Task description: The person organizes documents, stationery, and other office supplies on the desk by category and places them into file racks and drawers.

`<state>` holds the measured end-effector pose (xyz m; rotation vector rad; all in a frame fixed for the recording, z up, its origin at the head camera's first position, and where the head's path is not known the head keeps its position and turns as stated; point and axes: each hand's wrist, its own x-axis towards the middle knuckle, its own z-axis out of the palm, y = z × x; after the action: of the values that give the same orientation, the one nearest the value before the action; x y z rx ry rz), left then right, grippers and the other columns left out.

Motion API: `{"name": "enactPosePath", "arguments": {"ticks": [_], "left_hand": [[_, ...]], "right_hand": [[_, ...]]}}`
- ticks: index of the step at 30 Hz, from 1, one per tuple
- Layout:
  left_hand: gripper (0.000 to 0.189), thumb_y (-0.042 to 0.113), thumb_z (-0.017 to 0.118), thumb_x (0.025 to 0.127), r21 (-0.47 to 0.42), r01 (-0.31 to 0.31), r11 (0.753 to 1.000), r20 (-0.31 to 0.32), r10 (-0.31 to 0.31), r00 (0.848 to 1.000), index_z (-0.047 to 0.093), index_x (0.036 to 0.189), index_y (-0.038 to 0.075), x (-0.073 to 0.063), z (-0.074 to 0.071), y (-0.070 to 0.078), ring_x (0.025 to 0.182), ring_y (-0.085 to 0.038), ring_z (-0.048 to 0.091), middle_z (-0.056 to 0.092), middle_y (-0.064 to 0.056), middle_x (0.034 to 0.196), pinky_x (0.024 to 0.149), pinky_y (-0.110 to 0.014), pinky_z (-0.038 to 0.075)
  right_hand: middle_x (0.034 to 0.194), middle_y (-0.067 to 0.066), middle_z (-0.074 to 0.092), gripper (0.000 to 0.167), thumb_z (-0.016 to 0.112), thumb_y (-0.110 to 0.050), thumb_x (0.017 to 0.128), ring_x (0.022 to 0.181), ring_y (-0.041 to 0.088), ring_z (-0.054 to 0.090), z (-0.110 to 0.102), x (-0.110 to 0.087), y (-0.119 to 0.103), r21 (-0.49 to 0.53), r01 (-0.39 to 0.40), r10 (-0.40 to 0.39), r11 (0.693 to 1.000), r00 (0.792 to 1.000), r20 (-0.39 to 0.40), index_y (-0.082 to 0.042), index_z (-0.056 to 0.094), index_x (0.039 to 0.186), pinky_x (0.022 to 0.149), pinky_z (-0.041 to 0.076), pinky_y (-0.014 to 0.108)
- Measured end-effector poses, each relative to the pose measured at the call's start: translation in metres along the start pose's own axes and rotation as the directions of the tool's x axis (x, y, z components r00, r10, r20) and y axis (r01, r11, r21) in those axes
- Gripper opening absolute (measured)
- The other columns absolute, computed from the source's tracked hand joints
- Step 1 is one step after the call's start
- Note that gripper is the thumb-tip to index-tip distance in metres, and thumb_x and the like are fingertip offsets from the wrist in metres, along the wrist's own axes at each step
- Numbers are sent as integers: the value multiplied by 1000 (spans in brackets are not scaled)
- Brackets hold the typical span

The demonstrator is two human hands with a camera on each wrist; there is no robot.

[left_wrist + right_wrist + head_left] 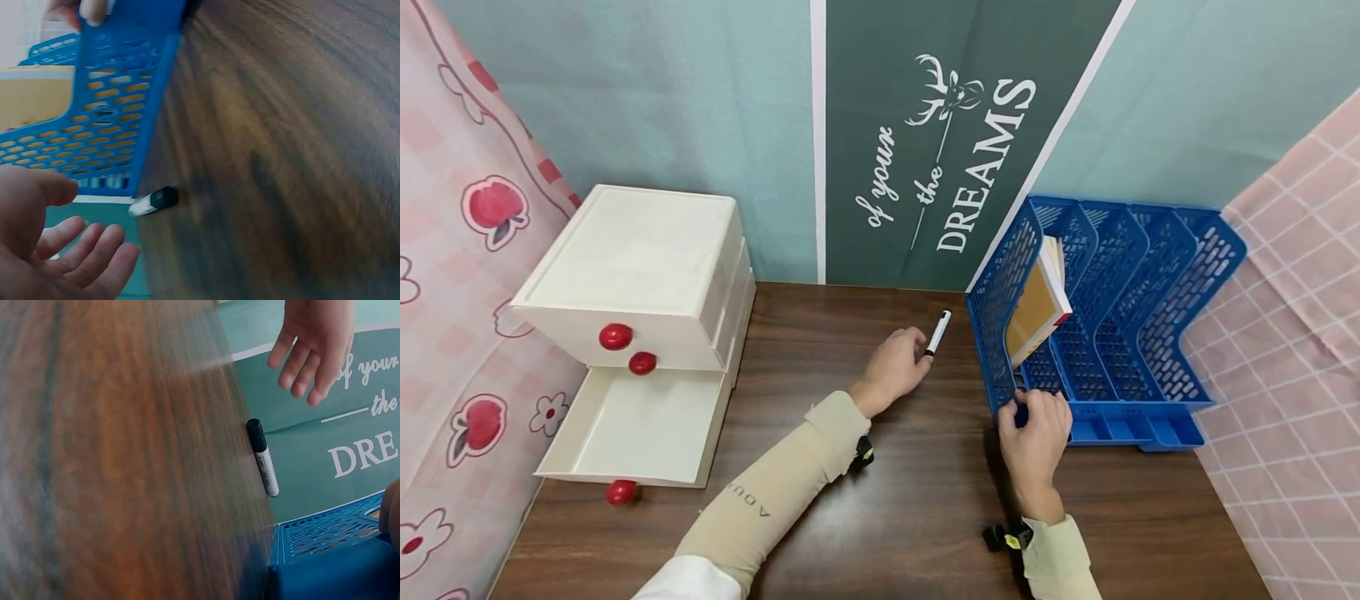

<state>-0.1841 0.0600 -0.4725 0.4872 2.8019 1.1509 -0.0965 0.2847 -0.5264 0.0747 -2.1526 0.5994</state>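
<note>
A white marker point(937, 333) with black ends lies on the table, left of the blue file rack point(1120, 317). My left hand point(895, 371) is just beside the marker, its fingertips near the marker's closer end. In the left wrist view, the fingers of that hand point(69, 244) are loosely bent and hold nothing, apart from the marker point(154, 201). My right hand point(1036, 437) grips the rack's front left corner, the thumb outside the wall and fingers over its edge. A book point(1037, 308) with a tan cover leans in the rack's leftmost slot.
At the left stands a white drawer unit point(632, 250) with red knobs; its bottom drawer point(636, 425) is pulled out. Small blue trays point(1172, 433) line the rack's front. Behind the table hangs a green cloth point(895, 167) with white lettering; patterned cloths flank both sides.
</note>
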Motion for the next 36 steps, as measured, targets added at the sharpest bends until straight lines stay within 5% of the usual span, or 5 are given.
{"name": "enactPosePath", "arguments": {"ticks": [8,14,19,31,36], "left_hand": [[49,22,67,100,162,-20,987,46,13,999,53,146,11,14,35,-8,120,-25,54,53,-12,138,93,-37,51],[52,26,66,100,415,-132,900,129,85,988,52,150,20,13,51,-14,136,-27,46,39,-9,159,101,-40,46],[43,26,66,99,475,-163,865,95,134,986,61,141,17,11,55,-15,129,-23,51,50,-5,151,95,-36,47],[21,29,73,95,461,-108,881,-27,135,990,73,107,12,11,57,-10,96,-21,63,64,-4,101,78,-33,53],[37,31,72,95,410,-55,910,-10,65,998,64,122,6,18,57,-6,99,-22,62,61,-8,109,80,-34,55]], "right_hand": [[80,21,62,8,60,3,77,81,43,57,1,-1,-1,-2,8,-8,1000,1000,1,3,60,84,107,35,60],[81,22,64,8,60,4,76,82,43,57,1,-1,-1,2,-1,1,1000,1000,1,3,60,84,107,35,60],[81,22,63,7,60,4,77,81,43,57,1,-1,0,0,-3,3,1000,1000,3,3,60,84,108,34,60],[81,22,63,6,60,2,78,82,43,56,2,-1,0,-3,-1,1,1000,1000,-1,3,60,84,108,34,60],[81,22,62,5,60,3,79,84,44,56,2,0,-1,-6,-4,4,1000,1000,1,2,60,84,108,33,59]]}}
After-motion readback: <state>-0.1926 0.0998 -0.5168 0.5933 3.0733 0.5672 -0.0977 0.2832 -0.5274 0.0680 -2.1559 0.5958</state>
